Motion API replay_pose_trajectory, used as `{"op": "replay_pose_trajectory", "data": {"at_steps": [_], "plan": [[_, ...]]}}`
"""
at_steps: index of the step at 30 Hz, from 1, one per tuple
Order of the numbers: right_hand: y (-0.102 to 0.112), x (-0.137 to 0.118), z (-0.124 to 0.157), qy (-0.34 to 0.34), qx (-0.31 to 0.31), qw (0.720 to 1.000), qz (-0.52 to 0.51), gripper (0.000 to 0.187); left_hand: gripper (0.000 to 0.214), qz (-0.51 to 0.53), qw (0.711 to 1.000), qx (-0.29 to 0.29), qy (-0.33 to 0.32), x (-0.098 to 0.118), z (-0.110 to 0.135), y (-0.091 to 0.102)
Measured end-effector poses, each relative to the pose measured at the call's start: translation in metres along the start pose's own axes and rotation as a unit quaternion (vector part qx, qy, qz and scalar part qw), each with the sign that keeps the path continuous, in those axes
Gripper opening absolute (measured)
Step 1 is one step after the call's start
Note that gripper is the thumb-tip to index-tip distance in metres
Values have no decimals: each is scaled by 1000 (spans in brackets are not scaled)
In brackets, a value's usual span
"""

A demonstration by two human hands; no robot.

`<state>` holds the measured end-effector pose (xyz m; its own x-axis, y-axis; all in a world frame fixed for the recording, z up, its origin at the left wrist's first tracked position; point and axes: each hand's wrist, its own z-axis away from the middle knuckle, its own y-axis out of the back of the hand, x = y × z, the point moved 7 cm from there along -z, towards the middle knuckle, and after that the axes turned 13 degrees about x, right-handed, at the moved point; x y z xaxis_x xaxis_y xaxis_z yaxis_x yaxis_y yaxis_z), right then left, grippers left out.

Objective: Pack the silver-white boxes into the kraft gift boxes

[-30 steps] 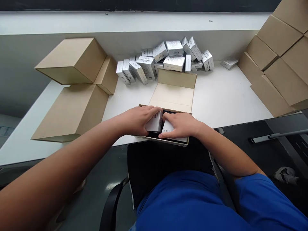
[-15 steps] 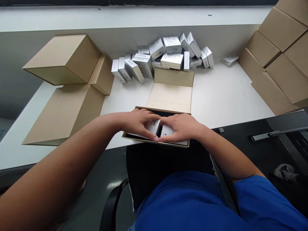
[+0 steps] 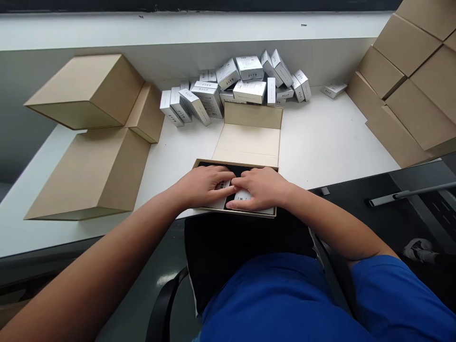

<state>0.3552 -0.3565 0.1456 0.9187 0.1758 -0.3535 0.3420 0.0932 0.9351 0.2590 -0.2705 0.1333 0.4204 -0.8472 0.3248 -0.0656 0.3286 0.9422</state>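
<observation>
White table (image 3: 331, 142) against a pale grey wall (image 3: 46, 71) with a white ledge (image 3: 213, 28) on top, dark strip above it. Dark grey floor (image 3: 392, 223) on the right, grey metal bar (image 3: 402, 195) and a crumpled cloth (image 3: 416, 247) lying there. Even, soft light

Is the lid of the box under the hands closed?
No, the kraft box has its lid folded back open toward the small white boxes.

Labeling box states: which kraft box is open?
The kraft box under both hands, at the table's near edge: its lid is flipped back. The stacked ones left and right are shut.
</observation>
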Motion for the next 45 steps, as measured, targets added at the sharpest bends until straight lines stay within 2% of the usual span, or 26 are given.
{"op": "replay_pose_trajectory", "data": {"at_steps": [9, 14, 23, 26, 30, 33, 37, 40, 45], "plan": [[-1, 1, -2, 6, 4, 1000, 2, 59, 46, -1, 999, 0, -36, 5, -1, 3], [-3, 2, -2, 13, 9, 1000, 5, 62, 32, -8, 1000, 5, -23, 6, 0, 3], [-3, -2, -4, 28, 20, 999, 8, 65, 35, -14, 999, 39, 13, 5, 2, 6], [-4, -3, -7, 31, 22, 999, 15, 64, 25, -22, 999, 34, 10, 6, 1, 4], [-4, -2, -10, 26, 22, 999, 14, 62, 23, -21, 999, 39, 8, 6, -1, 2], [-1, 1, -8, 21, 25, 999, -10, 57, 25, -14, 999, 38, 12, 5, -2, 2], [5, 7, -3, -1, 34, 995, -92, 45, 35, 2, 999, 45, 16, 2, -1, 2], [6, 10, -3, -11, 41, 992, -119, 44, 38, 14, 998, 52, 18, 0, 0, 1], [-1, 6, -8, 37, 47, 993, -100, 47, 28, 21, 997, 69, 28, 0, 2, 2]]}}
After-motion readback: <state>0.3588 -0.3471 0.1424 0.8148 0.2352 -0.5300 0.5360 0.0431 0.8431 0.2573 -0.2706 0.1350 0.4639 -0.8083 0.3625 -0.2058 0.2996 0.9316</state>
